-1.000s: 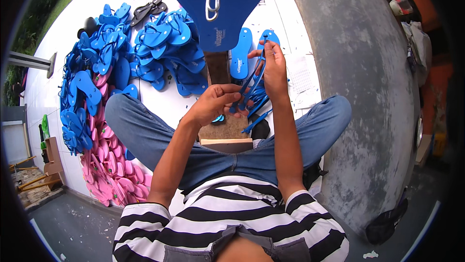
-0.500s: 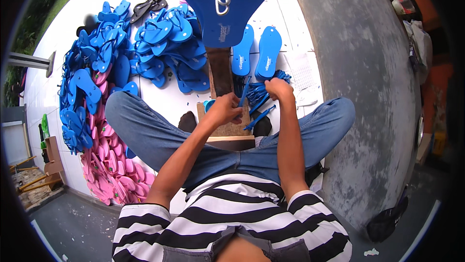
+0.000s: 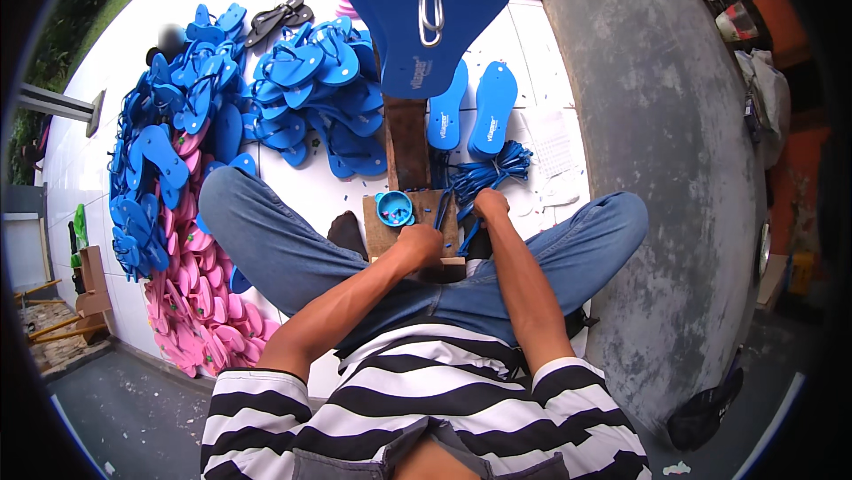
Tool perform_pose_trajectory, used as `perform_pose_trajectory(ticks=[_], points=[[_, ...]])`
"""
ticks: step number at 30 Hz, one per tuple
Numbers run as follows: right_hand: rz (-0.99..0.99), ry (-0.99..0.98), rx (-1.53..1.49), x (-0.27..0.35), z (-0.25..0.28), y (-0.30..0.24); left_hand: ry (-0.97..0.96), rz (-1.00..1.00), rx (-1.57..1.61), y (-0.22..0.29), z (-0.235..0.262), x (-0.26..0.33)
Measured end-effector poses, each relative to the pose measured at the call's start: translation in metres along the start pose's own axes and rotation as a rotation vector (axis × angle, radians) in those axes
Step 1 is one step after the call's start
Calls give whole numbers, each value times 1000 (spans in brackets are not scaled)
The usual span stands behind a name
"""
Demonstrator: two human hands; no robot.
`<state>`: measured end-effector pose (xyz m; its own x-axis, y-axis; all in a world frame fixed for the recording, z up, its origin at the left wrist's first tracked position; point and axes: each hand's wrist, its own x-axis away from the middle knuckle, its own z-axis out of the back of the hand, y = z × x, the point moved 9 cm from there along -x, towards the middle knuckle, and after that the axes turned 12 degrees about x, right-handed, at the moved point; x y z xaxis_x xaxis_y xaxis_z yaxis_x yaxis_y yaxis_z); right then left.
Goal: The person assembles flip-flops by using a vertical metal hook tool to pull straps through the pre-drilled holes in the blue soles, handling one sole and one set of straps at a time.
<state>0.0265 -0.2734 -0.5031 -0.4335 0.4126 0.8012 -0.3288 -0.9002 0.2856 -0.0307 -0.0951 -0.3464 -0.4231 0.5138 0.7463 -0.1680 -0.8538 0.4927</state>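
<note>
A white printed label is seen on each of three blue sandal soles (image 3: 493,116); no packages, signs or screens are shown.

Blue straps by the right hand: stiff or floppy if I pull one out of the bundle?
Probably floppy: the straps lie in curved, tangled loops. Likely light, being thin. One may drag others along, since they overlap where the right hand grips.

Bare white floor (image 3: 311,192) open left of wooden post (image 3: 406,143), between knee and blue sandal heap (image 3: 311,94). Right: strap bundle (image 3: 488,169), two blue soles (image 3: 470,112) block floor; grey wall (image 3: 657,169) closes far right. Overhead blue sole (image 3: 426,1) caps far reach.
</note>
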Motion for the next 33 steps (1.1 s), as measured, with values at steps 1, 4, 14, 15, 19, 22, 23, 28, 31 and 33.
perform_pose_trajectory(ticks=[1,4,14,15,19,22,23,28,31,33], points=[[12,14,-6,0,3,2,-60,22,27,2,2,2],[105,81,21,44,57,-2,356,-53,20,1,41,4],[42,25,-107,9,14,3,756,-127,330,-12,92,13],[11,121,-230,8,8,2,746,-139,311,-7,89,17],[-12,28,-349,-15,-18,10,685,-135,253,-2,81,12],[-43,-20,-314,-21,-16,17,684,-141,260,1,82,14],[-87,83,-318,-13,2,21,687,-154,278,1,83,14],[21,345,-478,47,109,60,779,-294,422,7,99,25],[377,378,-750,50,130,63,822,-451,644,18,110,28],[685,218,-989,102,149,46,838,-494,757,19,120,37]])
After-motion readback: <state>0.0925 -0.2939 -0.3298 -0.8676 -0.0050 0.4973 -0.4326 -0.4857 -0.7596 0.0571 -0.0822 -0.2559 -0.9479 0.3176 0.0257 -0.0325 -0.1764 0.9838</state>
